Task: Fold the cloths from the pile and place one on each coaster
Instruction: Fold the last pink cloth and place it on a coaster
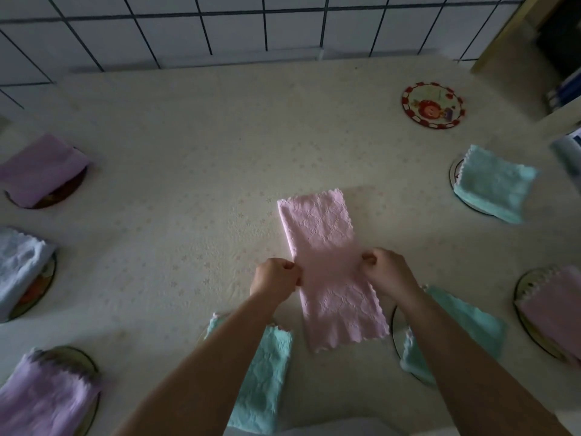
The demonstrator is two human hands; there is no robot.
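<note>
A long pink cloth, folded into a strip, lies on the table in front of me. My left hand pinches its left edge near the middle. My right hand pinches the right edge opposite. One round coaster with a red rim and a cartoon picture lies bare at the back right. Folded cloths cover the other coasters: teal at the right, pink at the far right, purple and light blue at the left, purple at the front left.
Two teal cloths lie close to me, one under my left forearm and one under my right forearm on a coaster. A tiled wall runs behind the table. The pale patterned tablecloth covers the table.
</note>
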